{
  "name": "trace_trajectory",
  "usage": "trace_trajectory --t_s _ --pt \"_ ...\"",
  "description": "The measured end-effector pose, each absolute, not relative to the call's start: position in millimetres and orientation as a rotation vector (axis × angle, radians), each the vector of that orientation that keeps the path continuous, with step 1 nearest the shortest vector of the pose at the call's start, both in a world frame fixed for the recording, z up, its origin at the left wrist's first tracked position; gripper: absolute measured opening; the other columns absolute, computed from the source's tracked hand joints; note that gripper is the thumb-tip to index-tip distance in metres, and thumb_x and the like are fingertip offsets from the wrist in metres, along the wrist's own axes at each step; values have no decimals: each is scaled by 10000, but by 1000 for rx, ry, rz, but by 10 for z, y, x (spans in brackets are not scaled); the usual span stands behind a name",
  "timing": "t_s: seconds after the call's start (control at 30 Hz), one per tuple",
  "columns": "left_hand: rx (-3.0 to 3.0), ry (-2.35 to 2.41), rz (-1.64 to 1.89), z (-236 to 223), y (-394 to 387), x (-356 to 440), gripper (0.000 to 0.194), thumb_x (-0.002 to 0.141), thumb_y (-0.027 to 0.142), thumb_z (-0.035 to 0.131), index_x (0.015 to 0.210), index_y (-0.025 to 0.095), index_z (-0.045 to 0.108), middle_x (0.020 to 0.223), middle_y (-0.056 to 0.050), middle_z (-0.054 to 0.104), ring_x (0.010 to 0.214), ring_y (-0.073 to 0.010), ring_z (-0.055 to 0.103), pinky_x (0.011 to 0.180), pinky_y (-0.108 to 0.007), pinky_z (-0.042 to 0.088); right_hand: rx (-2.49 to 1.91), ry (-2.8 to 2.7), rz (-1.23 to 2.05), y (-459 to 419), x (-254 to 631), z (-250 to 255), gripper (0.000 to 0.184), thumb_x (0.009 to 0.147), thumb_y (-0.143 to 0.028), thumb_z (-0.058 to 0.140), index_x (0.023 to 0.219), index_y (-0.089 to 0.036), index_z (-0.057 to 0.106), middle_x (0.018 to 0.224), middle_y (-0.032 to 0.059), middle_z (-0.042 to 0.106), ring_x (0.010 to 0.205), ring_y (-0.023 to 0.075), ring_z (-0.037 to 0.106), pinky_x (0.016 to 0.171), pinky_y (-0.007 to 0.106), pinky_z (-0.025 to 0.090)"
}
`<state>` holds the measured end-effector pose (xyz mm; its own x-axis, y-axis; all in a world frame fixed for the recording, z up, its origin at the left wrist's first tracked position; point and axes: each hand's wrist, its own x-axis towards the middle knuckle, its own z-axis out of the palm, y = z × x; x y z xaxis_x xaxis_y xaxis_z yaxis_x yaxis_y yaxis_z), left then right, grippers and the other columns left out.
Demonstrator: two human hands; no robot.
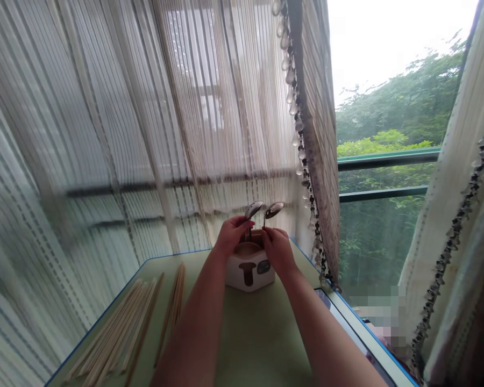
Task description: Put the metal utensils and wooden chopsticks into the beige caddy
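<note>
My left hand (pixel 229 235) is closed round the handle of a metal spoon (pixel 254 208), its bowl pointing up. A second metal spoon (pixel 275 209) stands bowl up in the pinched fingers of my right hand (pixel 278 247). Both hands are over a white holder (pixel 234 274) with a brown inside and a dark T-shaped mark on its front. Parts of its rim and the lower ends of the spoon handles are hidden by my hands and the holder's wall.
On the left of the green table (pixel 262 333) lie a spread of chopsticks (pixel 116 328) and a narrower bundle of chopsticks (pixel 173 306). A flat, dark-edged object (pixel 347 330) lies along the right edge. Sheer curtains (pixel 145 134) hang behind, with beaded trim.
</note>
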<state>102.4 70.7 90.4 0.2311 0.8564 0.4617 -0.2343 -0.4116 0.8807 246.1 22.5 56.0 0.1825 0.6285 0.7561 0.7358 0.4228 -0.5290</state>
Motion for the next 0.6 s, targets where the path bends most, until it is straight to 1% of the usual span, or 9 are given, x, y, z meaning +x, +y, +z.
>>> trace_trajectory --t_s 0.1,0.23,0.4,0.6 --pt "1536 615 1354 906 710 1037 346 620 356 737 870 128 669 796 -62 675 723 -152 624 677 -285 494 -1218 -1483 -94 210 2454 577 322 868 -251 411 1041 -140 658 948 91 677 977 210 535 902 319 400" --pt "1563 622 1335 921 708 1088 363 614 352 739 882 119 665 782 -57 670 732 -160 617 691 -300 498 -1190 -1499 -131 137 2443 609 308 869 -259 418 994 -140 673 909 95 675 968 208 531 891 307 408" --pt "1586 604 1320 958 672 1158 333 594 328 750 836 116 665 748 -39 657 699 -144 601 693 -292 494 -1250 -1493 -196 84 2435 619 298 879 -259 401 937 -161 676 865 93 674 942 217 529 872 320 407" --pt "1632 576 1294 1035 605 1193 285 615 322 734 812 123 681 737 -35 652 661 -135 594 662 -267 473 -1274 -1529 -185 63 2417 635 274 860 -211 419 970 -184 669 871 73 683 947 222 534 861 325 405"
